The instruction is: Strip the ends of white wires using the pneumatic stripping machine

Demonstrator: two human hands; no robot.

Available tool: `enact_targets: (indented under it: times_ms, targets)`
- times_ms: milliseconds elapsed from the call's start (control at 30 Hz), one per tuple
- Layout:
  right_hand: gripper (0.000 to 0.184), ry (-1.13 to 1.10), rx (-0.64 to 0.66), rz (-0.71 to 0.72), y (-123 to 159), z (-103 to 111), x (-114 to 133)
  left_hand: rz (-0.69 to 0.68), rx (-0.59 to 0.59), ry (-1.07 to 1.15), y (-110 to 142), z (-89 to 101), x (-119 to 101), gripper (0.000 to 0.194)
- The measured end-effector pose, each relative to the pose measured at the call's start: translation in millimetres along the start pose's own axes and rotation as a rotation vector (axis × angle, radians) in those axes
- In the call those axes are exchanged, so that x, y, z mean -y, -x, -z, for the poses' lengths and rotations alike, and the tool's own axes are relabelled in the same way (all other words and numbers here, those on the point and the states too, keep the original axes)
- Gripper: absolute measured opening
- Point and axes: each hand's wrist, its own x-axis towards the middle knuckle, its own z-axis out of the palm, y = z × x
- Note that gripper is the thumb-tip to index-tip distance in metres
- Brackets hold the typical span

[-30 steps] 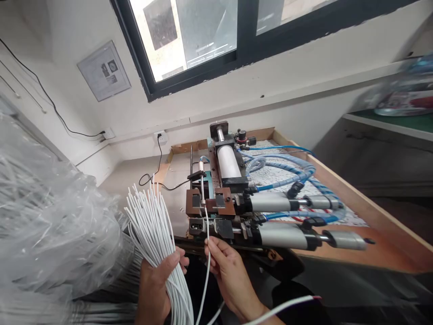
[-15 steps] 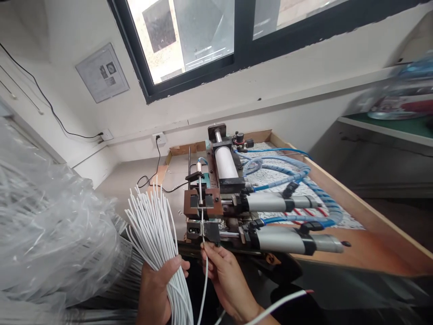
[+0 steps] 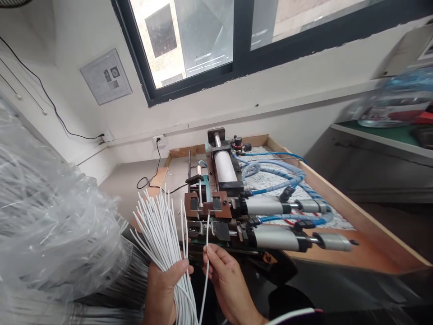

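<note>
White cables fill the left hand [image 3: 165, 282], its fingers and thumb wrapped firmly round the bundle [image 3: 158, 234], loose ends fanning up beyond the grip. Over on the right hand [image 3: 230, 282], I've got a single cable [image 3: 204, 289] pinched between thumb and fingertips, rising toward the pneumatic machine. And there's the change: the brown clamp blocks [image 3: 221, 204] have parted, and so has the dark lower clamp [image 3: 221, 230], each shut around the cable half a second ago. So the right hand's pinch looks like its main support now, its tip standing in the gap between the brown blocks. That tip seems to show a touch of red, though it's too small for me to be certain; if so, the outer sheath is off there.

Further out, two horizontal air cylinders [image 3: 277, 237] reach rightward, blue air hoses [image 3: 294, 176] curl above them inside the wooden rim [image 3: 304, 180], and clear plastic sheeting [image 3: 61, 216] bulges at far left.
</note>
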Motion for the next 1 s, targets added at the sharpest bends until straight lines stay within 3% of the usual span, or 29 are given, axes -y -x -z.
enact_targets:
  times_ms: [333, 467, 700, 867, 1000]
  targets:
    - [0.02, -0.138, 0.037, -0.081, -11, -3, 6, -0.007, 0.019, -0.021, -8, -3.7, -5, 0.024]
    - [0.021, -0.111, 0.058, -0.108, -13, -2, 8, -0.002, 0.046, -0.029, -6, -4.7, -2, 0.02]
    - [0.027, 0.026, 0.207, -0.12, -9, -12, 14, 0.032, 0.151, -0.027, 1, -7.9, 7, 0.021]
    - [0.03, 0.11, 0.123, -0.023, -5, -8, 12, 0.013, 0.149, -0.034, 3, -5.1, 9, 0.02]
    - [0.029, 0.075, 0.032, -0.043, -7, -2, 10, 0.028, 0.114, -0.045, 0, -3.3, 8, 0.018]
